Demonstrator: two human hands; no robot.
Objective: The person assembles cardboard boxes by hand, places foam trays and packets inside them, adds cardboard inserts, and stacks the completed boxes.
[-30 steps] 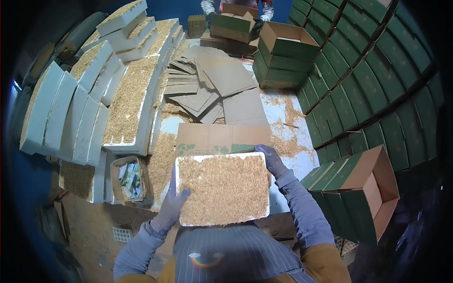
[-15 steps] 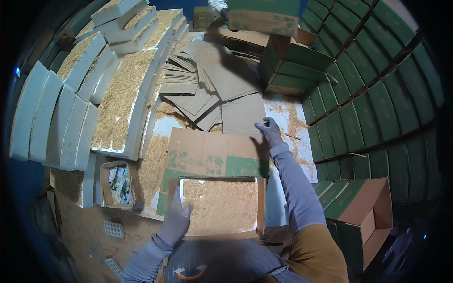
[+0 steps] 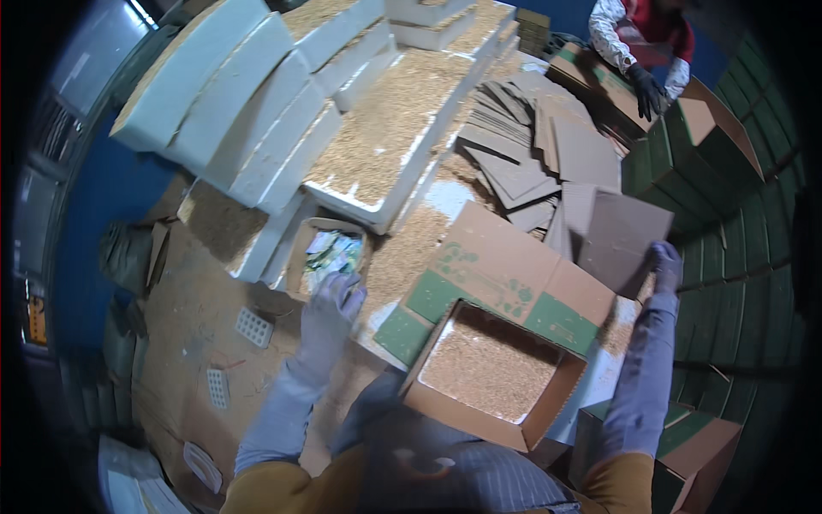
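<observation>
Open carton [image 3: 492,373] sits low-centre of the frame, right in front of the person, flaps folded out so the top is clear; inside it's filled w/ tan sawdust-like stuff, level almost to the rim. Right hand [image 3: 665,267], gloved, is out at centre-right, fingers curled over the edge of a flat brown cardboard sheet [image 3: 618,240] – looks like a grip on it, the sheet tilted up off the pile, prob. because it's the nearest loose one to the carton. Left hand [image 3: 336,300], also gloved, is centre-left, fingers spread and loose, holding nothing; it hovers just beside a small open box [image 3: 325,255] w/ greenish packets in it, which stands close by on the left, within easy reach. More cardboard sheets [image 3: 522,146] are fanned in a messy stack upper-centre, overlapping so each edge can be picked. White foam trays [image 3: 390,146] topped w/ the same tan material lean across the upper left, stacked on edge against each other. The surface [image 3: 201,300] below them is strewn w/ tan litter. Green cartons [image 3: 728,248] are stacked in rows along the right rim. At top right another person's gloved hand [image 3: 646,90] rests on an open carton over there, well apart from this one.
</observation>
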